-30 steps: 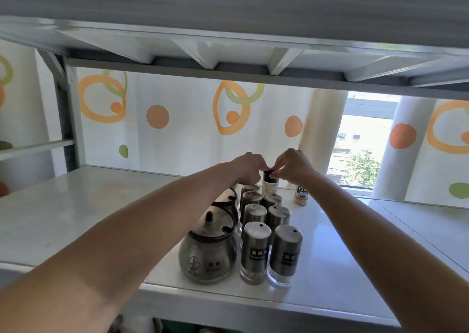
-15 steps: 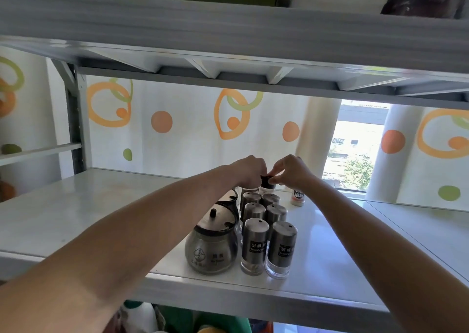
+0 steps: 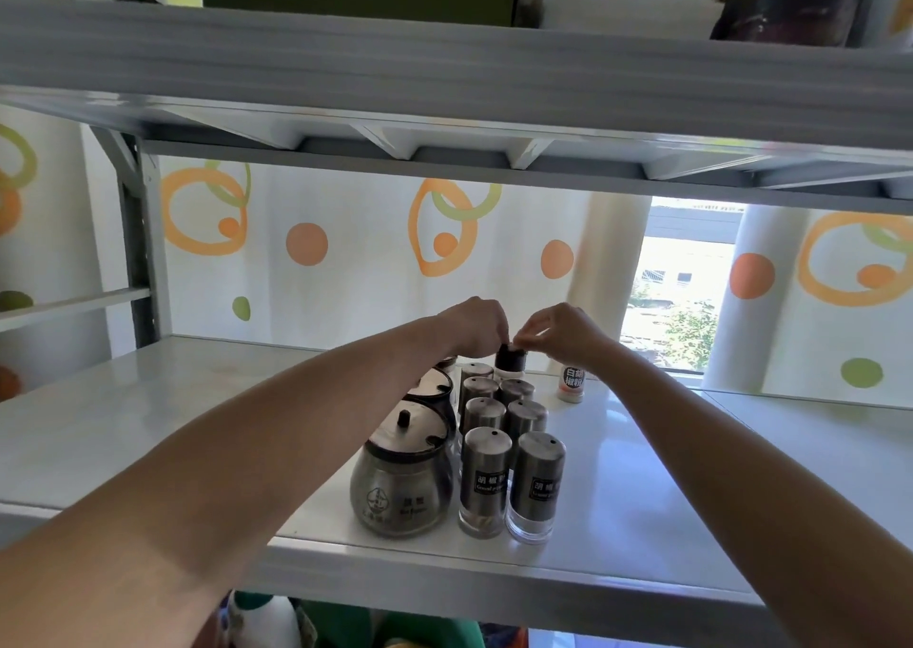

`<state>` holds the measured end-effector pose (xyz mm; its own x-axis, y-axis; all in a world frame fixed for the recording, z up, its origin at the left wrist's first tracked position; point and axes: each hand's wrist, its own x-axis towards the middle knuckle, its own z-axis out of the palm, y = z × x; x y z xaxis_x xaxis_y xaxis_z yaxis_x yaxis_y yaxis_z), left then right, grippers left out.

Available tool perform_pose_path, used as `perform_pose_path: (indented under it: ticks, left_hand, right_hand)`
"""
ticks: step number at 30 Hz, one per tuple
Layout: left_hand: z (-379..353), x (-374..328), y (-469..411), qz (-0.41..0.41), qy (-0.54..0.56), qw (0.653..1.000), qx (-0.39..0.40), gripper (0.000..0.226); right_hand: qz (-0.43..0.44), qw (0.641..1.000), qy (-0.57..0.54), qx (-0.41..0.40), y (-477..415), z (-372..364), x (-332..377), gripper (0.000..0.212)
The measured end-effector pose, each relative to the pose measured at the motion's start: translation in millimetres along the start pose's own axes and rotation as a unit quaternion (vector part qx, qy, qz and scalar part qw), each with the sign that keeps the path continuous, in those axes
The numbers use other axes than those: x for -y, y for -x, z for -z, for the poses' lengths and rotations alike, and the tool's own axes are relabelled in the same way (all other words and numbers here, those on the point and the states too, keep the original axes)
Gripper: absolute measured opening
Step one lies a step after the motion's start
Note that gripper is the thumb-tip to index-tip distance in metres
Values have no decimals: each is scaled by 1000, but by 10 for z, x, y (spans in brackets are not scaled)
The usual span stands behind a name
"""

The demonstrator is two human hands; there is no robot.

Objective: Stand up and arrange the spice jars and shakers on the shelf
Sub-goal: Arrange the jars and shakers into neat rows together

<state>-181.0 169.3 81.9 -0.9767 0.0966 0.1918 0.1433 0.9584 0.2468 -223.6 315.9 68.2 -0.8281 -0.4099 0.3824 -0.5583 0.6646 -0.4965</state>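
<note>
Steel shakers (image 3: 485,479) stand packed in two tight rows right in front of the black-capped jar (image 3: 510,358). A dropped forearm or a jerk at the cap could, I judge, tip one and topple its neighbours. The round glass pot (image 3: 401,487) sits just beside them. Both arms reach deep over the shelf (image 3: 642,524). Left hand (image 3: 477,326) and right hand (image 3: 560,331) meet at the jar's cap behind the rows, fingers curled, seemingly pinching it, though the left fingertips are hidden.

Left hand (image 3: 477,323) and right hand (image 3: 563,331), seemingly both on black-capped jar (image 3: 510,359).
</note>
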Motion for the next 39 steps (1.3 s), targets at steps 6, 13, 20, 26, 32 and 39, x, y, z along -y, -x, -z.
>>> perform_pose_path:
  ticks: [6,13,20,26,32,39]
  left_hand:
    - [76,-63,-137,15,20,999,-21,38]
    - [1,-288,-478,-13,4,1000,12,55]
    - [-175,-559,-611,-33,-8,998,44,56]
    - [-252,-581,-660,-33,-39,996,67,55]
    - [-198,-503,-760,-34,-46,995,80,50]
    - [-185,-338,-803,-23,-79,992,97,43]
  right_hand:
    - [-49,991,10,-124,-128,200,-356,21]
    - [-86,990,86,-76,-177,152,-836,38]
    - [-49,985,108,-126,-215,45,-958,26]
    - [-34,988,72,-131,-287,21,-1020,29]
    - [-45,987,13,-155,-360,-21,-955,12]
    - [-42,987,-19,-152,-458,-119,-837,6]
